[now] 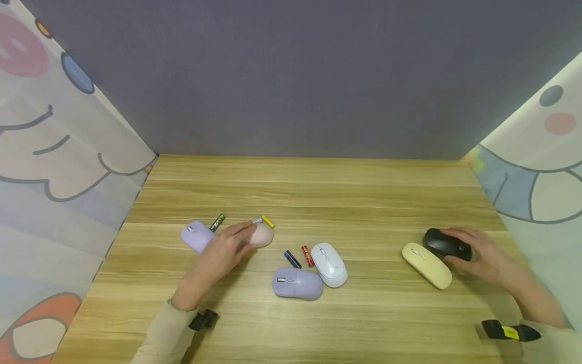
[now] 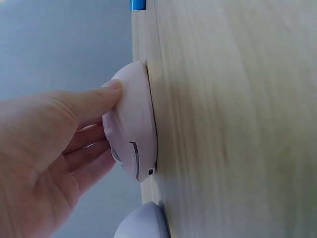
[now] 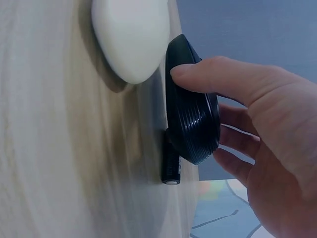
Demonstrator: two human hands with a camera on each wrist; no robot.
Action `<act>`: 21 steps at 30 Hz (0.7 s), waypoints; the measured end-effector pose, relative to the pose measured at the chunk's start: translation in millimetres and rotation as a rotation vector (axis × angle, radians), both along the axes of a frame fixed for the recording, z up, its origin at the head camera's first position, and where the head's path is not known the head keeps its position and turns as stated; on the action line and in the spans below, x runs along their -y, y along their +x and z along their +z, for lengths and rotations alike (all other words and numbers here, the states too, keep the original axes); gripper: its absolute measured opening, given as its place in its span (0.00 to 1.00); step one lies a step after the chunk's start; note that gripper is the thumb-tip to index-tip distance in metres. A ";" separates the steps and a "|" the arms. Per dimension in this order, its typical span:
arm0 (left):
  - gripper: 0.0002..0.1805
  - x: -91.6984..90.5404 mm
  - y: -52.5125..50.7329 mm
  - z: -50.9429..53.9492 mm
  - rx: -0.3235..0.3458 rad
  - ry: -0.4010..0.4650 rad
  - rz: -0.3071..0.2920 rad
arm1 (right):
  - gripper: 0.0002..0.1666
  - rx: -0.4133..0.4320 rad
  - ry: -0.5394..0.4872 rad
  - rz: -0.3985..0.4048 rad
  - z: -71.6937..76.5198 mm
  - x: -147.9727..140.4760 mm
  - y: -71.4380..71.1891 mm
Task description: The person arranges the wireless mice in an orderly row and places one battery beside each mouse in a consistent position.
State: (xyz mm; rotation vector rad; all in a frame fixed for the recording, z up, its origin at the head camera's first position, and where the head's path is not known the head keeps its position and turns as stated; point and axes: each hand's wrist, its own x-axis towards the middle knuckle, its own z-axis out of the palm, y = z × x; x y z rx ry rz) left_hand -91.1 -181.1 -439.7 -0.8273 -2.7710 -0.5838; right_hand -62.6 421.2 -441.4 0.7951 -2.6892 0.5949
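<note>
My left hand (image 1: 227, 247) grips a pale pink mouse (image 1: 262, 235), thumb on one side and fingers on the other; in the left wrist view the pink mouse (image 2: 133, 116) stands on the table. A lilac mouse (image 1: 197, 235) lies beside that hand. At the right, my right hand (image 1: 486, 255) holds a black mouse (image 1: 445, 244) between thumb and fingers, next to a yellow mouse (image 1: 427, 265). The right wrist view has the black mouse (image 3: 190, 109) with a black battery (image 3: 171, 166) just by it, partly hidden in that view.
Mid-table are a second lilac mouse (image 1: 302, 284), a white mouse (image 1: 329, 264), a blue-black battery (image 1: 292, 259) and a red battery (image 1: 307, 256). A green battery (image 1: 217, 222) and a yellow battery (image 1: 268, 221) lie farther left. A grey panel (image 1: 300, 81) stands behind the table.
</note>
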 end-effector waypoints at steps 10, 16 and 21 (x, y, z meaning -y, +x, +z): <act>0.30 0.5 -0.6 -0.3 0.017 0.007 0.011 | 0.41 -0.052 -0.039 0.007 9.9 -1.2 -9.9; 0.30 0.3 -1.2 -0.6 0.018 0.012 0.007 | 0.39 -0.081 0.002 -0.032 20.3 2.9 -17.8; 0.30 0.3 -1.8 -0.8 0.011 0.010 0.005 | 0.39 -0.093 0.024 -0.055 26.5 8.6 -24.9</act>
